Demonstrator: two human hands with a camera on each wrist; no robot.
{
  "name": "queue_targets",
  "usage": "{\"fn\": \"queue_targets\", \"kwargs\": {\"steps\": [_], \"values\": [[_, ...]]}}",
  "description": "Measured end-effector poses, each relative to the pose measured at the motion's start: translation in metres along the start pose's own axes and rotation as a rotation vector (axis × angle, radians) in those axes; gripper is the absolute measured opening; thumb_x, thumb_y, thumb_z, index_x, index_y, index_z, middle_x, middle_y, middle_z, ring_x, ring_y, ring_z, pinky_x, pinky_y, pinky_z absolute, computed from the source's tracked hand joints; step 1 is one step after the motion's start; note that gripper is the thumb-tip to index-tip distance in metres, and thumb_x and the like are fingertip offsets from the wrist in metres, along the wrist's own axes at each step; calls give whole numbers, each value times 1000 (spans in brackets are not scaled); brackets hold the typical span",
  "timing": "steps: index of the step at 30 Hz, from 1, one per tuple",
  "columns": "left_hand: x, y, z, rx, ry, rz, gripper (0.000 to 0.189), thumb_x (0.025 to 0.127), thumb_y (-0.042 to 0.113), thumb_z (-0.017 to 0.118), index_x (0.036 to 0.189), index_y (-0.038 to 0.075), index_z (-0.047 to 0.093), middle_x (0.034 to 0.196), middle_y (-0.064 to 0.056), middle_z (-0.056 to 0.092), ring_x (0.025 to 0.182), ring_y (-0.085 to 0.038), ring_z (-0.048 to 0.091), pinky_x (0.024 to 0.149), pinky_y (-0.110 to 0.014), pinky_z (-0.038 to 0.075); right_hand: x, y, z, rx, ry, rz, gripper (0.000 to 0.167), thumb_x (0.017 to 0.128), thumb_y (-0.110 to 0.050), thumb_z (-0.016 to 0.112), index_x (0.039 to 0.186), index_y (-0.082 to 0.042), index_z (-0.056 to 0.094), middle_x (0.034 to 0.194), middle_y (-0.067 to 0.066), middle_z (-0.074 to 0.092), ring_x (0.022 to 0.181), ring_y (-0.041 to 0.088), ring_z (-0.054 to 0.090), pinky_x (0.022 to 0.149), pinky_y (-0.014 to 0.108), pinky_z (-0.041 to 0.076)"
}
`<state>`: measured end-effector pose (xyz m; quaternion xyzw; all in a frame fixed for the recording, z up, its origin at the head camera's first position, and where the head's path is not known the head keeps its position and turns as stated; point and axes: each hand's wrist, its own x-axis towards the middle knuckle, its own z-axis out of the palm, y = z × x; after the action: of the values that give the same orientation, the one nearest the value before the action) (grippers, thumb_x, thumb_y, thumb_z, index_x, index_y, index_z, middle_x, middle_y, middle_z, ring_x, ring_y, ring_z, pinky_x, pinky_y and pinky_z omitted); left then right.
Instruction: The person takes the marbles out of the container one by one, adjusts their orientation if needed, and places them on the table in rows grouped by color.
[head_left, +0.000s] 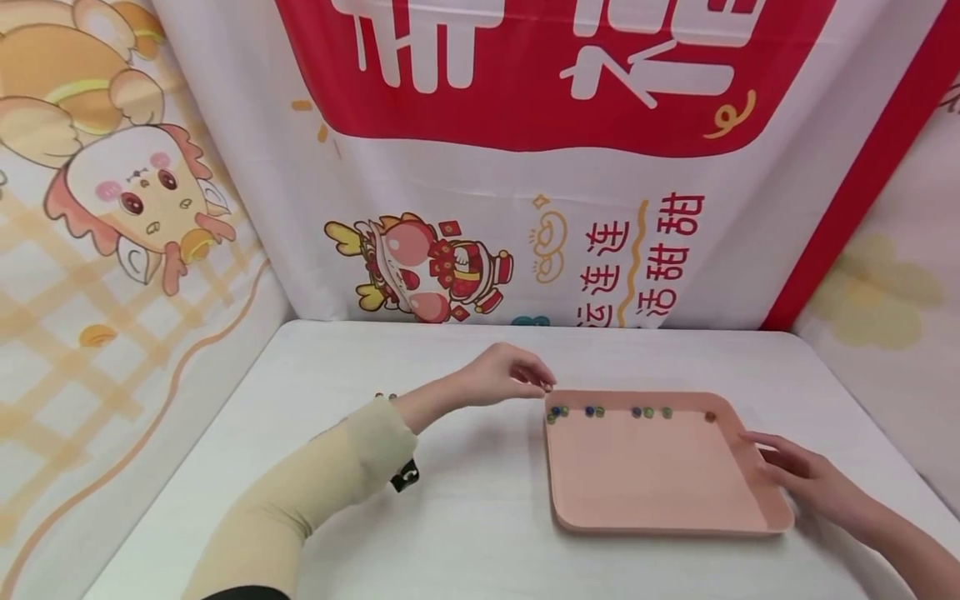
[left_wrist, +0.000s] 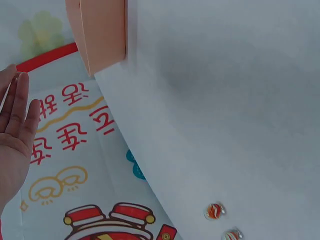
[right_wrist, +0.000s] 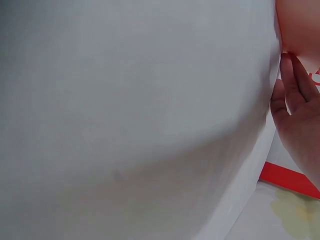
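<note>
A shallow pink tray (head_left: 652, 483) lies on the white table, with several glass marbles (head_left: 648, 412) in blue, green and amber along its far side. At its far left corner is my left hand (head_left: 510, 375), thumb and fingertips pinching a small marble (head_left: 548, 387) by the rim. That marble is mostly hidden in the left wrist view. My right hand (head_left: 813, 483) touches the tray's right wall with its fingertips, fairly straight in the right wrist view. Two marbles with red and white swirls, one a clear marble (left_wrist: 214, 211), lie on the table beyond my left forearm.
The white table (head_left: 465, 517) reaches back to a hanging cloth (head_left: 450, 183) with red print and cartoon figures. Patterned cloths (head_left: 112, 250) stand along both sides. A black strap piece (head_left: 406, 476) shows under the left sleeve.
</note>
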<state>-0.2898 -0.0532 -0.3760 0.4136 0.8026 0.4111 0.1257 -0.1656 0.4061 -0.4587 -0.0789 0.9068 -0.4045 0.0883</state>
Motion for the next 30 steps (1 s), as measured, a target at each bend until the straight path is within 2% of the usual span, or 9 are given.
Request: {"fn": "queue_targets", "kwargs": {"steps": [2, 5, 9, 14, 17, 20, 23, 30], "values": [[-7, -3, -8, 3, 25, -11, 17, 90, 10, 70, 107, 9, 72, 98, 6, 69, 89, -8, 64, 82, -23, 52, -1, 2, -1, 6, 0, -2, 49, 99, -22, 58, 141, -2, 44, 129, -4, 56, 100, -13, 50, 77, 17, 47], [-16, -8, -20, -7, 51, -37, 18, 90, 9, 71, 108, 9, 72, 100, 4, 69, 89, -11, 64, 83, -25, 52, -1, 2, -1, 11, -5, 17, 52, 99, -25, 58, 142, -2, 43, 130, -4, 55, 99, -14, 50, 77, 17, 47], [-28, -16, -37, 14, 75, -78, 19, 89, 11, 71, 108, 9, 72, 100, 4, 69, 89, -12, 63, 86, -27, 51, -1, 2, -2, 5, -12, 31, 54, 99, -27, 58, 143, -1, 42, 134, 10, 53, 99, -15, 48, 77, 18, 48], [-40, -29, -57, 75, 106, -159, 17, 88, 13, 73, 106, 13, 73, 99, 5, 69, 90, -13, 63, 86, -29, 51, -2, 3, -1, 9, -5, 5, 49, 99, -19, 57, 142, 0, 43, 131, 3, 55, 100, -15, 49, 77, 17, 47], [-47, -39, -66, 103, 119, -214, 16, 88, 13, 74, 104, 14, 74, 97, 5, 69, 90, -14, 63, 86, -32, 52, -2, 2, 0, 6, -8, 4, 49, 100, -19, 56, 142, 0, 42, 133, 13, 54, 100, -14, 50, 77, 17, 47], [-54, -51, -71, 129, 118, -267, 15, 88, 14, 73, 103, 15, 74, 96, 5, 69, 91, -14, 62, 88, -35, 50, -1, 0, 0, 5, -11, 21, 52, 100, -24, 56, 143, 1, 41, 135, 23, 50, 100, -13, 50, 77, 17, 47], [-59, -63, -73, 140, 104, -313, 16, 88, 14, 73, 105, 12, 74, 96, 5, 69, 93, -13, 62, 90, -37, 49, 0, -2, 0, 9, -12, 29, 54, 99, -27, 57, 142, 1, 41, 136, 26, 48, 99, -13, 49, 77, 18, 47], [-69, -84, -69, 145, 66, -376, 20, 89, 14, 72, 108, 7, 73, 95, 4, 69, 92, -14, 62, 88, -37, 49, 1, -1, -1, 12, -22, 44, 55, 99, -29, 58, 143, 0, 41, 136, 20, 50, 99, -13, 48, 77, 19, 47]]}}
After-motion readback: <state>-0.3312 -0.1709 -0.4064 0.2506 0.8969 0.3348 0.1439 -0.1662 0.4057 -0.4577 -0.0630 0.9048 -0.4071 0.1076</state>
